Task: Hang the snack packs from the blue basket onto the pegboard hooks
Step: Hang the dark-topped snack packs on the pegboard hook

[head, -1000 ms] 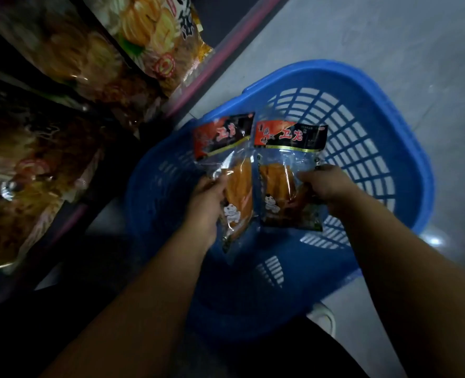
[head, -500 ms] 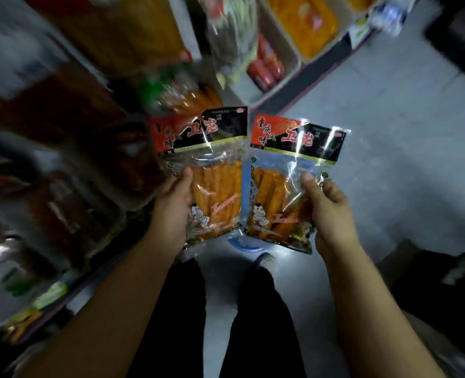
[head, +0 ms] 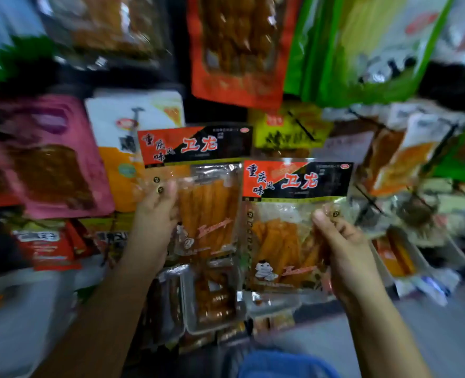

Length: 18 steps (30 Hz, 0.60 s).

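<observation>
Orange-strip snack packs (head: 209,197) and (head: 294,227) are gripped, one per hand: left hand (head: 155,219), right hand (head: 345,255). Header holes should be aligned squarely with a hook at 12 o'clock.

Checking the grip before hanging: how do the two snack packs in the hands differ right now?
The left pack is held higher and looks farther from the camera than the right pack. The left hand grips its pack's left edge; the right hand grips its pack's right edge. Both show the same red-and-black header and orange strips, held upright.
</observation>
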{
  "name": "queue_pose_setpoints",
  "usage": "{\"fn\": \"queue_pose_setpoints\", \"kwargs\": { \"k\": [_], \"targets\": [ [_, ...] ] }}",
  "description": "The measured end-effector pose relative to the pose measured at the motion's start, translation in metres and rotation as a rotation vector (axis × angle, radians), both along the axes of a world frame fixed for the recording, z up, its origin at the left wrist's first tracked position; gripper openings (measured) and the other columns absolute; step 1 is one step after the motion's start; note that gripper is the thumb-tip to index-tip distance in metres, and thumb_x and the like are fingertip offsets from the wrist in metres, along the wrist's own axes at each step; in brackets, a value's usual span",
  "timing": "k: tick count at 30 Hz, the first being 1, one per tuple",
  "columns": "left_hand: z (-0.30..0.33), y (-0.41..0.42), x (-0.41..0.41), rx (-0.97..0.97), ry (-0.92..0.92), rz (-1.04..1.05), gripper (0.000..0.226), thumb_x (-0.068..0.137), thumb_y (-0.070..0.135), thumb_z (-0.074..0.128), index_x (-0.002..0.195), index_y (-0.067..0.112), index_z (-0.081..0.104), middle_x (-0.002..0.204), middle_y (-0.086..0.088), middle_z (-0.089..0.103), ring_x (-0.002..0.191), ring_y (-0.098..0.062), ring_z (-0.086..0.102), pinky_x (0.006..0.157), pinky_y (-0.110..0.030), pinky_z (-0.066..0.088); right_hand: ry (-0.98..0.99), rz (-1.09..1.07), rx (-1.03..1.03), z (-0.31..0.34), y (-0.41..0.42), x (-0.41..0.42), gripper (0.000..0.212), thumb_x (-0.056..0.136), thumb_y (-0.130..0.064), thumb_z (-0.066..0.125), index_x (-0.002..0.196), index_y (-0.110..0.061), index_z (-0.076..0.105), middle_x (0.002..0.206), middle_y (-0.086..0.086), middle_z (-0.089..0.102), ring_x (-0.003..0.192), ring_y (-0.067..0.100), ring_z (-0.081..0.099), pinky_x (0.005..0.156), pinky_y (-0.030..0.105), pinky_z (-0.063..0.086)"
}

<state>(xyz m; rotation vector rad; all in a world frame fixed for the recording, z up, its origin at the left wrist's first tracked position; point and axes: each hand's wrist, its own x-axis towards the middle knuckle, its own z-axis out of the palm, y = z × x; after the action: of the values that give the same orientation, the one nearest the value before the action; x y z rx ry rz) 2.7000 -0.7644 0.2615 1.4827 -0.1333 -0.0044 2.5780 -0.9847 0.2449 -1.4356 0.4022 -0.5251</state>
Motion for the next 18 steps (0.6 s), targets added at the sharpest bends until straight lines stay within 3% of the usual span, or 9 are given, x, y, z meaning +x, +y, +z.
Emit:
{"fn": "queue_pose_setpoints", "kwargs": {
  "k": [2,4,7,9,11,13,15,18],
  "targets": [
    [0.033,0.014,0.004,-0.065,-0.145,-0.014,0.026,0.1,0.029,0.04,0.104,0.022,0.064,0.065,0.018,0.066,0.065,0.002,0.064,0.056,-0.013,0.05,-0.034,0.057,-0.114,0.028,0.011,0.027,0.05,0.052,-0.07,0.075,0.051,-0.026,0.053,0.048,-0.004,0.051,0.043,0.01,0.049,0.042,0.02,0.04],
    [0.066,0.029,0.007,-0.066,-0.268,-0.036,0.025,0.101,0.016,0.037,0.103,0.019,0.062,0.053,0.021,0.06,0.048,0.008,0.056,0.044,-0.005,0.04,-0.096,0.106,-0.2,0.054,0.026,0.052,0.05,0.054,-0.073,0.073,0.051,-0.026,0.054,0.049,-0.008,0.05,0.046,0.009,0.048,0.044,0.02,0.038],
    [0.105,0.048,0.014,-0.087,-0.367,-0.022,0.034,0.099,0.012,0.04,0.089,0.028,0.068,0.048,0.017,0.057,0.039,0.004,0.048,0.038,-0.01,0.034,-0.229,0.185,-0.288,0.089,0.051,0.083,0.042,0.066,-0.06,0.069,0.058,-0.02,0.059,0.057,-0.003,0.054,0.057,0.016,0.052,0.055,0.03,0.043],
    [0.125,0.059,0.02,-0.111,-0.385,0.02,0.041,0.098,0.017,0.044,0.073,0.036,0.071,0.047,0.012,0.056,0.039,-0.002,0.041,0.037,-0.016,0.029,-0.32,0.235,-0.328,0.109,0.069,0.1,0.025,0.068,-0.052,0.065,0.069,-0.027,0.069,0.062,-0.007,0.066,0.061,0.009,0.06,0.06,0.025,0.05],
    [0.141,0.067,0.028,-0.169,-0.372,0.0,0.039,0.096,0.014,0.047,0.075,0.033,0.074,0.054,0.008,0.063,0.044,-0.007,0.053,0.038,-0.017,0.039,-0.4,0.271,-0.364,0.124,0.087,0.113,0.018,0.071,-0.047,0.063,0.07,-0.03,0.068,0.062,-0.012,0.066,0.059,0.0,0.058,0.057,0.014,0.047],
    [0.155,0.074,0.035,-0.27,-0.349,-0.063,0.036,0.093,0.002,0.046,0.08,0.02,0.075,0.069,0.001,0.073,0.057,-0.007,0.067,0.046,-0.014,0.048,-0.434,0.298,-0.385,0.133,0.102,0.125,0.023,0.072,-0.047,0.06,0.07,-0.024,0.059,0.057,-0.014,0.057,0.054,-0.002,0.05,0.054,0.012,0.041],
    [0.165,0.082,0.041,-0.314,-0.331,-0.126,0.032,0.088,0.0,0.047,0.082,0.014,0.075,0.076,-0.003,0.075,0.062,-0.006,0.069,0.048,-0.012,0.049,-0.442,0.285,-0.388,0.139,0.113,0.136,0.025,0.076,-0.044,0.061,0.074,-0.021,0.053,0.057,-0.013,0.053,0.055,-0.002,0.047,0.056,0.016,0.04],
    [0.183,0.096,0.049,-0.285,-0.354,-0.212,0.019,0.073,0.019,0.063,0.088,0.015,0.075,0.083,-0.007,0.076,0.068,-0.012,0.071,0.05,-0.02,0.053,-0.445,0.21,-0.34,0.145,0.122,0.15,0.02,0.085,-0.029,0.065,0.077,-0.015,0.053,0.06,-0.006,0.05,0.058,0.01,0.048,0.056,0.027,0.041]
  ]
}}
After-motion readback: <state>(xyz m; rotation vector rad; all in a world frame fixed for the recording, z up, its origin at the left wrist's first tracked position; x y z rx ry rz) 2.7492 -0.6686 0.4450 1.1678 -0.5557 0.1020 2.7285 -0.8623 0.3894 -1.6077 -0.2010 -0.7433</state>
